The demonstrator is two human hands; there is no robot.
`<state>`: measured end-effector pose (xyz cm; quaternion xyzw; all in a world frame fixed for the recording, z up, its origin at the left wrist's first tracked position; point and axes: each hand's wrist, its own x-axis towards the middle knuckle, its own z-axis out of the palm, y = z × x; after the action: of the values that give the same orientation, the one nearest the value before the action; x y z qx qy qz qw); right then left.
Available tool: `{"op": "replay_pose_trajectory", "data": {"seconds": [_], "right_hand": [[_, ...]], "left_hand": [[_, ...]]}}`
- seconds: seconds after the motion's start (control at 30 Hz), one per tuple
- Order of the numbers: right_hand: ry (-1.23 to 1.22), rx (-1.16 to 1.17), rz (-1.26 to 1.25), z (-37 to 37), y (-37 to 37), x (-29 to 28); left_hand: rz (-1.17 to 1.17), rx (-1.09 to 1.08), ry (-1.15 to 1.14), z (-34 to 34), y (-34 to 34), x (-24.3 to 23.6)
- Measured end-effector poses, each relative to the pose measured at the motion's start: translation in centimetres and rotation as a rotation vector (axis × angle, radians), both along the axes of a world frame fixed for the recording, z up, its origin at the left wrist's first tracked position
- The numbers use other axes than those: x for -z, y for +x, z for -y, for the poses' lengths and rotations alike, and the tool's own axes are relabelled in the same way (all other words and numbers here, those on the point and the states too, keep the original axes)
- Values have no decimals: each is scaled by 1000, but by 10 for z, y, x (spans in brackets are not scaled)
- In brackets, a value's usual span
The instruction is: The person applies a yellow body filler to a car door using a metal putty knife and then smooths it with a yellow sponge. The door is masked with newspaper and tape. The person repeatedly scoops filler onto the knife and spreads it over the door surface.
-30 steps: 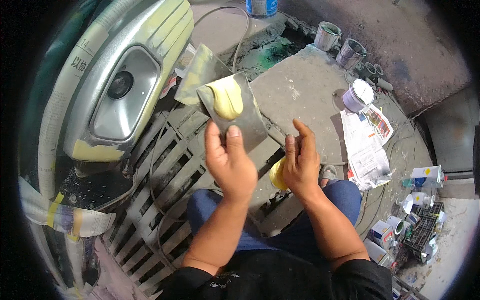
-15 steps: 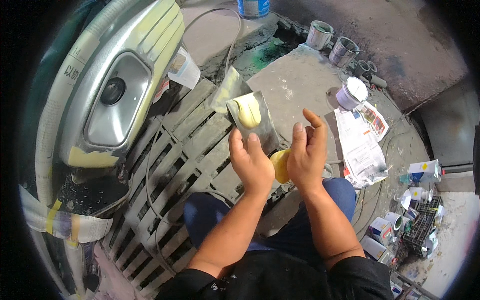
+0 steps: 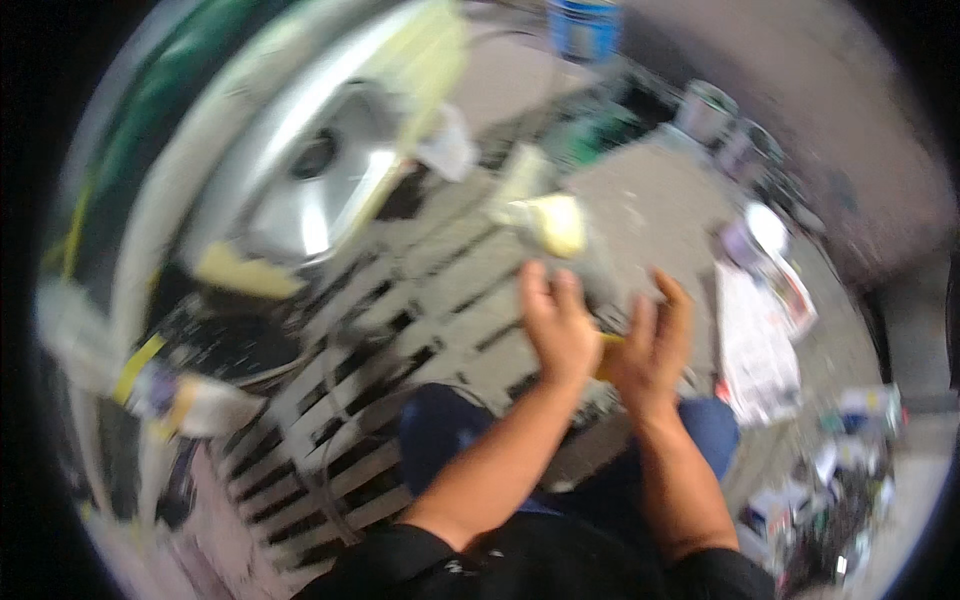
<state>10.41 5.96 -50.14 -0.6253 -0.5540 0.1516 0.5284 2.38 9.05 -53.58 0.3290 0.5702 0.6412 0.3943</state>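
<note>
Motion blurs the view. My left hand (image 3: pixel 560 325) is at the near edge of a grey flat plate (image 3: pixel 597 268), its fingers and thumb closed on that edge. A smooth lump of pale yellow putty (image 3: pixel 560 225) lies on the plate. Behind the plate, a second thin sheet smeared with yellow (image 3: pixel 525 180) sticks up. My right hand (image 3: pixel 655 350) is at the right, thumb and index finger raised, the other fingers curled and partly hidden. Between the two palms shows a yellow object (image 3: pixel 608 355), seemingly in my right hand; its kind is hidden.
At the left stands a silver vehicle part (image 3: pixel 330 170) with yellow filler patches. Slatted boards (image 3: pixel 400 330) lie below. A white-lidded tub (image 3: pixel 765 232) stands by newspaper (image 3: pixel 755 345) at the right. Used cans (image 3: pixel 706 112) and a blue can (image 3: pixel 584 30) are farther back.
The whole scene has shifted right and slightly down with my head, and blurs. My hands are a little closer together, and less of the yellow object shows between them.
</note>
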Motion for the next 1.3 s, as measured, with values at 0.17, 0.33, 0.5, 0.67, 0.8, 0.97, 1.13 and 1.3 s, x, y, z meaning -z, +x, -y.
{"op": "replay_pose_trajectory", "data": {"seconds": [0.17,0.33,0.5,0.67,0.8,0.97,1.13,1.3], "right_hand": [[57,-275,-401,26,2,23],[14,-596,-381,44,-12,31],[-119,-583,-708,43,-10,21],[-124,-637,-916,47,2,-9],[-43,-498,-639,44,-1,-13],[-94,-621,-473,54,-12,8],[-324,-622,-826,48,-20,-18],[-526,-705,-599,49,-9,-4]], "left_hand": [[-179,-102,-15,-9,0,0],[134,-79,62,-13,-29,-9],[25,-146,56,-13,-24,-7],[-105,-107,198,-10,-41,-1],[29,-132,173,-1,-50,-7],[190,11,55,1,-58,-23],[299,-59,198,4,-65,-24],[637,-33,191,6,-73,-28]]}}
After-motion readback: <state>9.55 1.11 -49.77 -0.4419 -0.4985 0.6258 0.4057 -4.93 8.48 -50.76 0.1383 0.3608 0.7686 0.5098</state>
